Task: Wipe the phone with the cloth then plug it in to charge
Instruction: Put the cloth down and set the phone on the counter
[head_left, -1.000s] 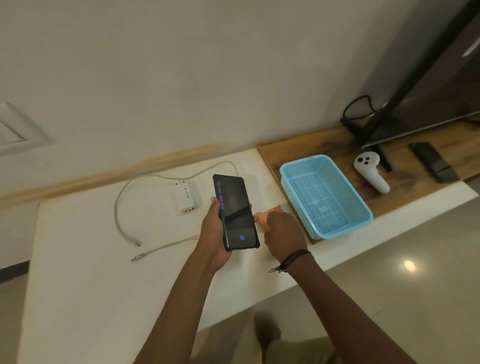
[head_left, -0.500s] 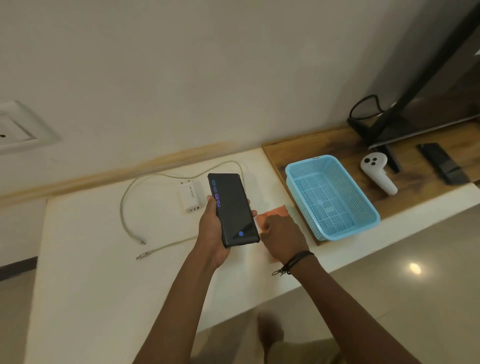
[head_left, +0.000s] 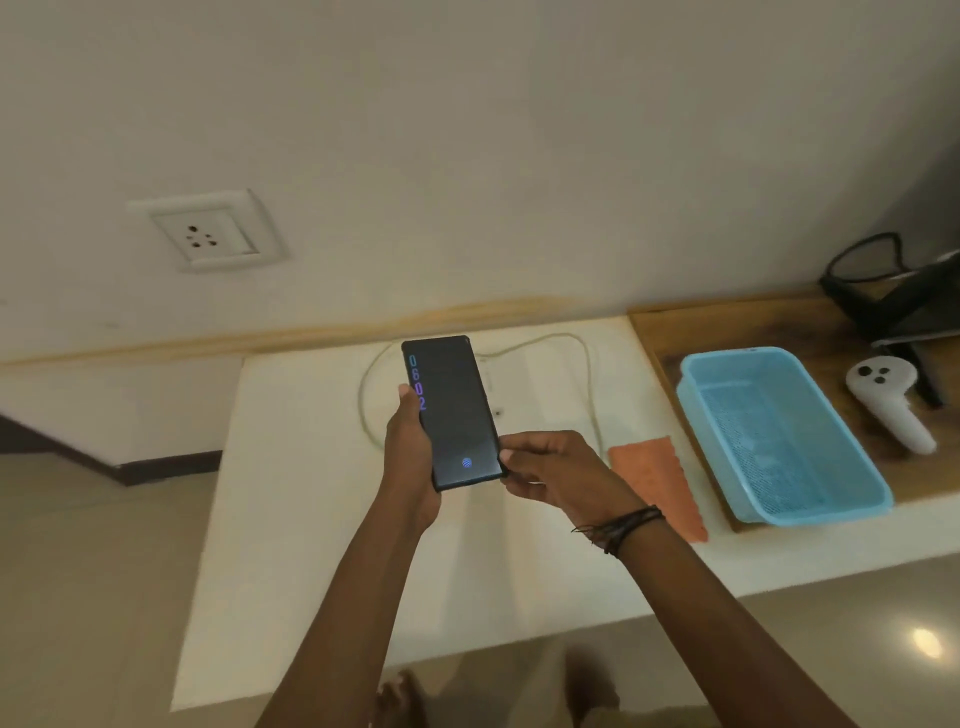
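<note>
Black, one phone (head_left: 453, 415) in grip of left hand (head_left: 409, 460), right hand (head_left: 557, 474) pinching its corner; one cloth (head_left: 657, 483).

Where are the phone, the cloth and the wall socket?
phone (head_left: 457, 415): head view, middle of the dark screen.
cloth (head_left: 657, 483): head view, centre of the orange fabric.
wall socket (head_left: 203, 235): head view, white faceplate between the pin holes.

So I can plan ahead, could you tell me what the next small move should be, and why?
Probably the right hand should reach for the cable: the cloth lies flat on the table, the left hand grips the phone, and no cable is in it.
</note>
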